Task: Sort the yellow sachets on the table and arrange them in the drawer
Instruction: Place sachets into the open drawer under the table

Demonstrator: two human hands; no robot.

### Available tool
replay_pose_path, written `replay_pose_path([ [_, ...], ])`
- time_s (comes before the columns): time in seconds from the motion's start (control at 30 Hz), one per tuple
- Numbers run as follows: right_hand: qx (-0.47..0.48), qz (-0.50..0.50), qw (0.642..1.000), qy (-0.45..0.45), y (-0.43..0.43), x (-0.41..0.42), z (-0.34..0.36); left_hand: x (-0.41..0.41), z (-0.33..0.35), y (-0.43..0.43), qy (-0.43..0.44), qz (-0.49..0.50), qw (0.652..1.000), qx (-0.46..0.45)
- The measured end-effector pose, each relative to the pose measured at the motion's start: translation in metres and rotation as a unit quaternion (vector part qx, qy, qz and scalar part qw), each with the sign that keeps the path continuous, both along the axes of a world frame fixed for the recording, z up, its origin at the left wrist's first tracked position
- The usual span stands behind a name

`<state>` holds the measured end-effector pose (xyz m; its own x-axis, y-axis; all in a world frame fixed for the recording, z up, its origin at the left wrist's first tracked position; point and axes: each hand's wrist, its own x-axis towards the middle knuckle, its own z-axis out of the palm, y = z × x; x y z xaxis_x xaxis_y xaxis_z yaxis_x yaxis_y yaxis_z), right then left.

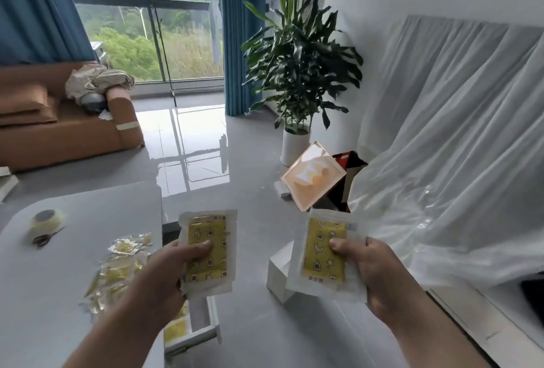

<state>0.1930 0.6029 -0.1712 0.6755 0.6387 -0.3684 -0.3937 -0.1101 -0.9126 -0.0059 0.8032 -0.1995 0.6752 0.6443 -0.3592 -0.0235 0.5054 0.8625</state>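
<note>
While both forearms reach forward, the left hand [173, 267] pinches a yellow patterned sachet in clear white-edged wrap [207, 253], thumb on top, long axis toward 12 o'clock; the right hand [379, 276] clamps a matching yellow sachet [323, 253] likewise, tilted toward 1 o'clock; below, at 6 o'clock, the open white drawer [213, 323] holds more

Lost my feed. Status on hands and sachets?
Left hand and right hand: one yellow sachet each. More on table. Drawer open, unobstructed.
</note>
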Motion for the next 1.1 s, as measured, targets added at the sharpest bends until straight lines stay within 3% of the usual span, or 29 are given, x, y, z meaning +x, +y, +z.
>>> replay_pose_path([
  [0.47, -0.001, 0.142, 0.990, 0.027, 0.112, 0.127, -0.015, 0.068, -0.011, 0.053, 0.008, 0.150, 0.989, -0.002],
  [1.1, -0.079, 0.245, 0.966, 0.028, 0.443, 0.226, -0.047, 0.149, -0.047, 0.314, 0.019, 0.221, 0.975, -0.033],
])
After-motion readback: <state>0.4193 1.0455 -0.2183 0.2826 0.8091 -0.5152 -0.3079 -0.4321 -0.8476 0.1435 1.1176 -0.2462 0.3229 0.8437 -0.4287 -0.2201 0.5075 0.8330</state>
